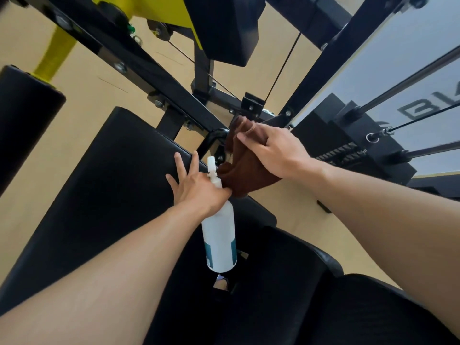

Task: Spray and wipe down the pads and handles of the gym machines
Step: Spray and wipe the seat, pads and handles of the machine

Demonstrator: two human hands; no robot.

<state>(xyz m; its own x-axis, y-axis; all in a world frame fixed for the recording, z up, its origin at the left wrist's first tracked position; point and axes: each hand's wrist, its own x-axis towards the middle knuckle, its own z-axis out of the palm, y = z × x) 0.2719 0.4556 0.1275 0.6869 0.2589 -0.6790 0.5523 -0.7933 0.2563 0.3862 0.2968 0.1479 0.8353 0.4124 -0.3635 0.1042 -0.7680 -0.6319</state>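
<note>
A brown cloth point(245, 161) is wrapped over a black handle point(213, 138) at the edge of the gym machine's large black pad point(104, 175), the person's right hand point(276, 153) clamped around the cloth. The left hand point(196, 184) holds a white spray bottle point(219, 235) by the neck, its other fingers spread straight against the pad. Behind stand a black frame point(174, 88) and a weight stack point(348, 145).
</note>
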